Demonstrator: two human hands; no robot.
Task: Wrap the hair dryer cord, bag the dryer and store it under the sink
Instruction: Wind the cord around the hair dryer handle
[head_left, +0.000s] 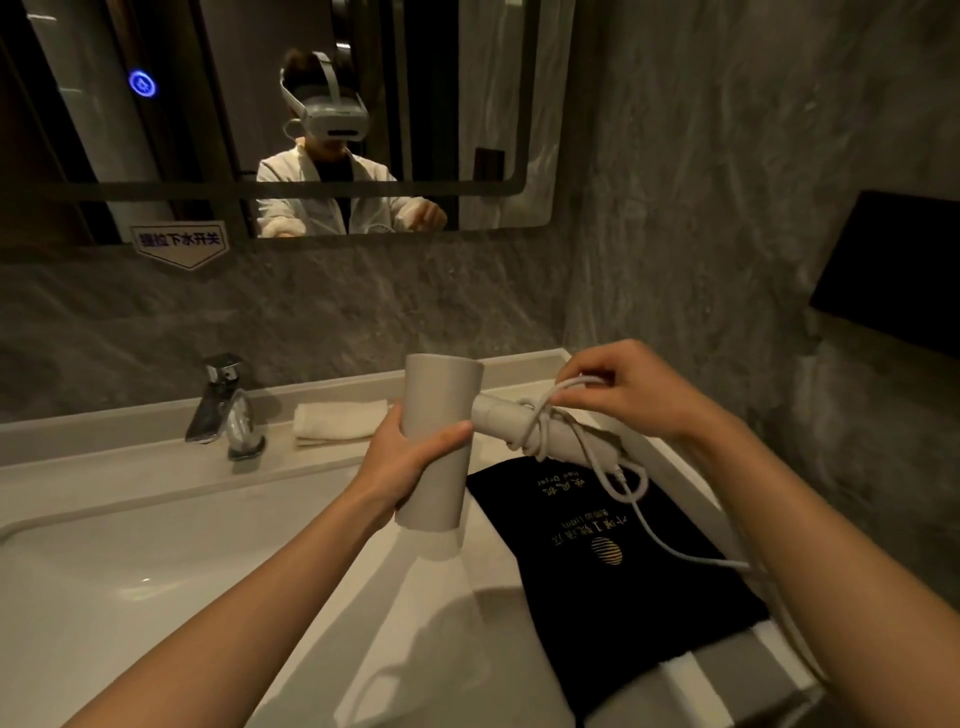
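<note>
My left hand (410, 457) grips the barrel of a pale grey hair dryer (441, 415), held above the counter with its handle pointing right. A white cord (540, 426) is looped a few times around the handle. My right hand (618, 389) pinches a loop of that cord just above the handle. The loose end of the cord trails down to the right, over a flat black bag (613, 571) with gold print that lies on the counter beneath the dryer.
A white sink basin (130, 571) fills the lower left, with a chrome faucet (223, 410) behind it. A folded white towel (337, 421) lies by the back ledge. A mirror (260, 119) hangs above. Grey stone wall and a black wall box (893, 280) close off the right.
</note>
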